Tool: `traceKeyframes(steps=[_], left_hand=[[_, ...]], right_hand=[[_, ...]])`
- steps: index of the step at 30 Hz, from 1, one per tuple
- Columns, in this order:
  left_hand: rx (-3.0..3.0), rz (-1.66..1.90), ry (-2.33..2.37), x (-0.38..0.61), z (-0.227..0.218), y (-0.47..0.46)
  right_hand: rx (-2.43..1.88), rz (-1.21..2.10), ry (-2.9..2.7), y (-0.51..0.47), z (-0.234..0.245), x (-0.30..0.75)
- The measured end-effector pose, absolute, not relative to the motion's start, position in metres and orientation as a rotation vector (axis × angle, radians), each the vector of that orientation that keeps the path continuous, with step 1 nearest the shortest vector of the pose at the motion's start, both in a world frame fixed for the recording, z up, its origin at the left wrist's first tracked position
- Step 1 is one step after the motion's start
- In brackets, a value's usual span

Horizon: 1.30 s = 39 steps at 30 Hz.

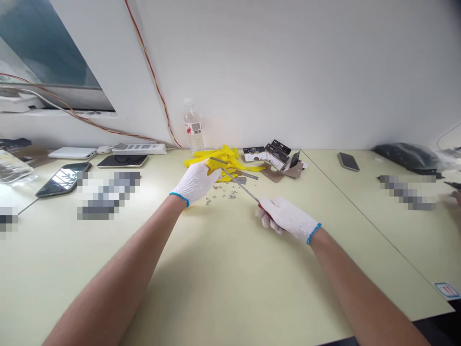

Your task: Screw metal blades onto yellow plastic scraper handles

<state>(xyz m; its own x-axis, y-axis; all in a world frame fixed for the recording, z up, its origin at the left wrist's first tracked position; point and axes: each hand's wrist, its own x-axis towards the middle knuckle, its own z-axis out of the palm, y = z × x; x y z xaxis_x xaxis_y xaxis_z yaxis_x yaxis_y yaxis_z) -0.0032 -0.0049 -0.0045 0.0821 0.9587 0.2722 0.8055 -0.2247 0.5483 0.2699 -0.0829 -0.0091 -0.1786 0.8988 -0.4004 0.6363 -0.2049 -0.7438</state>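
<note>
My left hand, in a white knit glove, is closed around a yellow plastic scraper with a grey metal strip along its top edge. My gloved right hand grips the red handle of a screwdriver. Its long shaft points up and left, and the tip is at the scraper; whether it sits in a screw is too small to tell. Just behind lies a heap of yellow plastic pieces. Flat metal blades lie beside the heap, and several small screws are scattered in front.
Black-and-white cardboard packages lie right of the heap. A water bottle stands against the wall. Leftward are a power strip, a phone and another dark phone. Over to the right lie a phone and a black bag.
</note>
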Motion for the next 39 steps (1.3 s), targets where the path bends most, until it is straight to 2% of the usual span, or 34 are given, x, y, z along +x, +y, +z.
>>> traceKeyframes(steps=[2, 4, 11, 17, 39], left_hand=[[2.077, 0.856, 1.797, -0.003, -0.004, -0.004], [2.027, 0.843, 1.835, -0.003, -0.002, -0.004], [1.983, 0.840, 1.845, -0.004, 0.005, -0.008], [2.001, 0.855, 1.829, -0.006, 0.002, -0.006], [2.007, 0.807, 1.830, -0.003, 0.010, -0.012]], right_hand=[[-1.728, 1.462, -1.719, -0.085, -0.005, 0.270], [-1.696, 1.459, -1.709, -0.086, -0.002, 0.269], [-1.895, 1.117, -1.760, -0.080, -0.011, 0.267], [-1.798, 1.288, -1.780, -0.084, -0.005, 0.267], [-1.799, 1.356, -1.761, -0.083, -0.004, 0.267]])
